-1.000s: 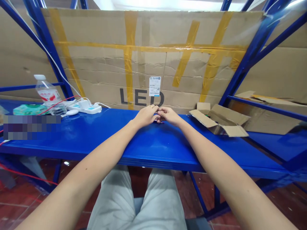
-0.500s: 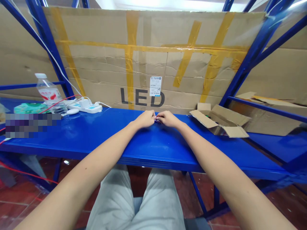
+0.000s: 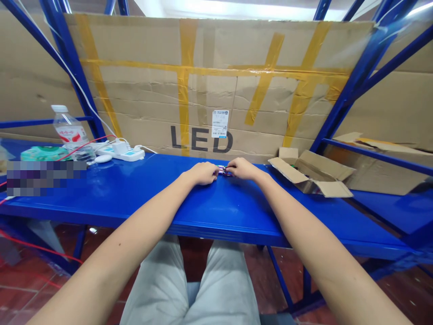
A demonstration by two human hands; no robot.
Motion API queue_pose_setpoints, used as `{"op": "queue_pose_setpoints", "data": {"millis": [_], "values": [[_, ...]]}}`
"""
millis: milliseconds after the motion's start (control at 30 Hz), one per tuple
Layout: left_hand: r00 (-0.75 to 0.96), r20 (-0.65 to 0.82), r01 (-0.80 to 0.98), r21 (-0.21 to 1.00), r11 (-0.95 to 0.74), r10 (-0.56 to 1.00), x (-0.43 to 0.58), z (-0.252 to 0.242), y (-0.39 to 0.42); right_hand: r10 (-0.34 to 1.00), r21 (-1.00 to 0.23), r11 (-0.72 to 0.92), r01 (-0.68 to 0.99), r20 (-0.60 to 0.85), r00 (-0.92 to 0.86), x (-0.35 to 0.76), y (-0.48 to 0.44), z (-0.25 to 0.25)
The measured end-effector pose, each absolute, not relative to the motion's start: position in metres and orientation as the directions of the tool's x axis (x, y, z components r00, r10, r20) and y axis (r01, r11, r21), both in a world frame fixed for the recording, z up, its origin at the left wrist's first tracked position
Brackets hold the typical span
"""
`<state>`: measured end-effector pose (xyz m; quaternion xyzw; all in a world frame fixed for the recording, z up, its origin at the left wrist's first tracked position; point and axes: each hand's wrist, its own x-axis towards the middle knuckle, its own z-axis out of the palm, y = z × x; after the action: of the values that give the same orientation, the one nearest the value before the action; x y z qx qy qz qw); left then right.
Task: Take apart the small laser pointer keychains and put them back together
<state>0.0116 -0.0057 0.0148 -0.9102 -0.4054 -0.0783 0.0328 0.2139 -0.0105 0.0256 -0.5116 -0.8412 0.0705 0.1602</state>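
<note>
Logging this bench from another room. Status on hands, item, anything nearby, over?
Left hand and right hand at small shiny item, grip unclear. Item between them at blue table, partly hidden. Open carton to the right, apart from hands.

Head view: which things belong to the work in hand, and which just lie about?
In use: left hand, right hand, small shiny item between them, blue table.
Apparently lying about: bottle, green packet, white power strip, open carton (contents unclear).
</note>
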Motion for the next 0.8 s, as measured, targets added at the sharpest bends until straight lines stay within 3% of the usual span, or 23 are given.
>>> {"op": "queue_pose_setpoints", "data": {"millis": [167, 433, 567, 800], "values": [[0.675, 0.121, 0.732, 0.018, -0.681, 0.728, 0.008, 0.017, -0.001, 0.88, -0.331, 0.474, 0.816, 0.16, -0.446, 0.212, -0.012, 0.025], [0.621, 0.038, 0.771, 0.153, -0.618, 0.783, -0.006, 0.022, 0.007, 0.89, -0.402, 0.417, 0.815, -0.002, -0.456, 0.211, -0.017, 0.026], [0.569, 0.053, 0.81, 0.14, -0.57, 0.821, -0.007, 0.024, 0.007, 0.894, -0.402, 0.365, 0.84, -0.103, -0.437, 0.209, -0.018, 0.026], [0.458, 0.031, 0.863, 0.223, -0.453, 0.888, -0.003, 0.028, 0.002, 0.897, -0.398, 0.351, 0.847, -0.116, -0.427, 0.208, -0.016, 0.025]]}}
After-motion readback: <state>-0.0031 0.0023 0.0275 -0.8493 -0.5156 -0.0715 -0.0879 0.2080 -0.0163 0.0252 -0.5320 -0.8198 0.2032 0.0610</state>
